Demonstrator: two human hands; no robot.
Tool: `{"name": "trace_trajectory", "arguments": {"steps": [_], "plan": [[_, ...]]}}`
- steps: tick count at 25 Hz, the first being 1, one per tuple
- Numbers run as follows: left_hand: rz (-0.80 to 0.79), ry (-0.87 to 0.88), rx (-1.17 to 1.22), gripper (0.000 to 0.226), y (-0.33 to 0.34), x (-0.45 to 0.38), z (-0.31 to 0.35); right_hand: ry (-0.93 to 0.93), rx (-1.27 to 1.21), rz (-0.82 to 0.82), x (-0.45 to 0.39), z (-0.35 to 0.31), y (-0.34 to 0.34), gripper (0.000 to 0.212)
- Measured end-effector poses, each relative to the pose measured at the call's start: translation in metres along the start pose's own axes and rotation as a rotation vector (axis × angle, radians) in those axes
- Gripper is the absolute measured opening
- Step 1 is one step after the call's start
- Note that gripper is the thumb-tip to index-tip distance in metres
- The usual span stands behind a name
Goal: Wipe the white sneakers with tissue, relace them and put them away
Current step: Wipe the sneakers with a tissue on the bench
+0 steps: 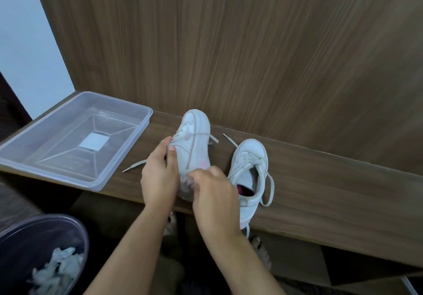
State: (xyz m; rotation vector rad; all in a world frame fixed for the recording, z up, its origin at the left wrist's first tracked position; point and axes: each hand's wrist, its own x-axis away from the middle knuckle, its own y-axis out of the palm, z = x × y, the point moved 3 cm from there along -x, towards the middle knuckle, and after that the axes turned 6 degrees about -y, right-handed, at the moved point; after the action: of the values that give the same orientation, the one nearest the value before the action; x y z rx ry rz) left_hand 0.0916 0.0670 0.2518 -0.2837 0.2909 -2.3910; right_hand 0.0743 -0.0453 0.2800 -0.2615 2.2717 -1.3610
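Step in hand: relacing, by my reading. Left hand grips the tilted sneaker mid-shelf, near the front edge. Right hand pinches at its heel end; lace or tissue there, too blurred to tell. Next move needs a free lace tip fed through an eyelet.

Count: two sneakers, second sneaker just beside; one clear tray at the shelf's left end; one bin of used tissue.

On the table in front of you, the plastic container sits at the left end. Right of it, your hands hold one sneaker; the other sneaker lies just right. The bin stands below left, tissues inside.
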Motion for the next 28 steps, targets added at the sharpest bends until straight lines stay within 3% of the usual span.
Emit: {"name": "trace_trajectory", "arguments": {"steps": [7,13,17,21,28], "plan": [[0.048,0.023,-0.140,0.042,0.005,-0.001,0.001,0.137,0.050,-0.026,-0.067,0.028,0.000,0.017],[0.068,-0.012,-0.178,0.042,0.001,-0.008,-0.002,-0.141,0.218,-0.182,-0.016,0.020,-0.010,0.019],[0.065,0.022,-0.215,0.042,0.003,-0.007,0.001,-0.070,0.248,-0.117,-0.051,0.021,-0.011,0.016],[0.072,0.037,-0.243,0.042,0.002,-0.006,0.002,-0.036,0.270,-0.098,-0.082,0.021,-0.003,0.037],[0.068,0.024,-0.211,0.041,0.000,-0.004,0.006,-0.042,0.171,-0.281,-0.052,0.031,-0.021,0.020]]}}
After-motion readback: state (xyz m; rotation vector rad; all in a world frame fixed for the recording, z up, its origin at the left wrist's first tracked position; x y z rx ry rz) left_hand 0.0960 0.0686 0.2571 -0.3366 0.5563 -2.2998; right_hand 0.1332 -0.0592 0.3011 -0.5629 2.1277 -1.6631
